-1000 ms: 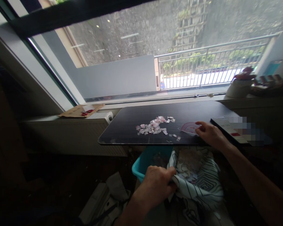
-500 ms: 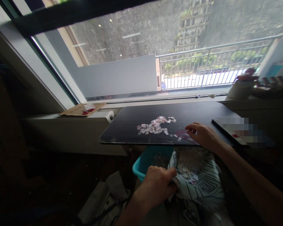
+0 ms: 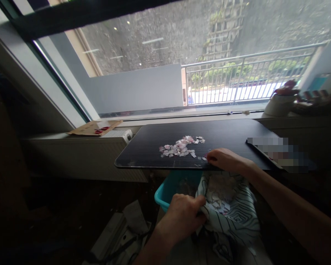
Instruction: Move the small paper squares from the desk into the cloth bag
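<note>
My left hand point(image 3: 183, 213) is closed on the rim of a white cloth with black line patterns point(image 3: 244, 219). The cloth is gathered like an open bag below the table edge, with paper scraps point(image 3: 219, 200) inside. At the table's near edge my right hand point(image 3: 223, 159) has its fingers curled down over a pink see-through protractor point(image 3: 205, 155), mostly hidden under the hand. A few loose scraps lie by its fingertips. Farther left, a heap of small white and pinkish paper pieces point(image 3: 179, 147) is spread on the dark table point(image 3: 223, 132).
Below the table stands a turquoise basin point(image 3: 161, 198), left of the cloth. Red-handled scissors point(image 3: 101, 130) lie on brown paper point(image 3: 85, 128) on the sill by a radiator point(image 3: 99, 154). A blurred-out flat item point(image 3: 276, 152) lies at the table's right end. A white pot point(image 3: 280, 105) stands by the window.
My right hand has moved left and lower along the near table edge, now covering the protractor and some scraps. My left hand keeps its hold on the cloth.
</note>
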Available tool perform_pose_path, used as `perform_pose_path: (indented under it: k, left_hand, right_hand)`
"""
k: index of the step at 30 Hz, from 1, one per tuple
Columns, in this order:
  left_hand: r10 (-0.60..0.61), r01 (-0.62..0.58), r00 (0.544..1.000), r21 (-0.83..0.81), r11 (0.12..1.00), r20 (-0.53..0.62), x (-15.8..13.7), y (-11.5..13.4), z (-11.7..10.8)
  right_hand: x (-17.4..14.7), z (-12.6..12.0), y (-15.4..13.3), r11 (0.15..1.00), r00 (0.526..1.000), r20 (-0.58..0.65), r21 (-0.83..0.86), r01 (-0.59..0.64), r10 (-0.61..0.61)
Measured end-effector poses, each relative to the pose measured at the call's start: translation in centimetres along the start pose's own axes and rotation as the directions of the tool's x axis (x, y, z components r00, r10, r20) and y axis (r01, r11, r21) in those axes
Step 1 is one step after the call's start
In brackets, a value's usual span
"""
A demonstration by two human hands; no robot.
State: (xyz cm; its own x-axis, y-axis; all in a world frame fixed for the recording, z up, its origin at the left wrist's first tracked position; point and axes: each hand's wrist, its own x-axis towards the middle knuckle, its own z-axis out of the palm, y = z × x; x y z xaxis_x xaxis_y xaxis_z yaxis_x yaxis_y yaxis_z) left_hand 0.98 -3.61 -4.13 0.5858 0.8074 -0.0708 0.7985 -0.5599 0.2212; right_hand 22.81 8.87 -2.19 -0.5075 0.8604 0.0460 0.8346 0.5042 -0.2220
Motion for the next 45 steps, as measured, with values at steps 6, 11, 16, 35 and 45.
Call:
perform_pose_path:
  k: [6,11,16,35,45]
  left_hand:
    - [0.011,-0.011,1.0,-0.009,1.0,-0.02,-0.1,-0.1,0.2]
    - [0.021,-0.021,1.0,-0.007,1.0,-0.016,0.0,-0.1,0.2]
    - [0.013,-0.013,1.0,0.015,1.0,-0.008,-0.1,-0.1,0.3]
    - [0.022,-0.022,1.0,0.012,1.0,0.002,-0.1,0.0,0.3]
    - [0.008,-0.008,1.0,-0.012,1.0,0.026,-0.2,0.1,0.3]
  right_hand:
    - [-0.3,0.1,0.9,0.997,0.992,-0.104,-0.026,-0.079,0.076]
    - [0.1,0.0,1.3,0.996,0.99,-0.118,0.041,-0.077,0.082]
    - [1.4,0.1,0.3,0.998,0.998,-0.06,0.063,-0.009,0.013]
    - [3.0,-0.5,-1.3,0.994,0.994,0.057,-0.052,-0.093,0.096]
    - [3.1,-0.6,0.3,0.999,0.999,0.027,0.025,-0.038,0.038]
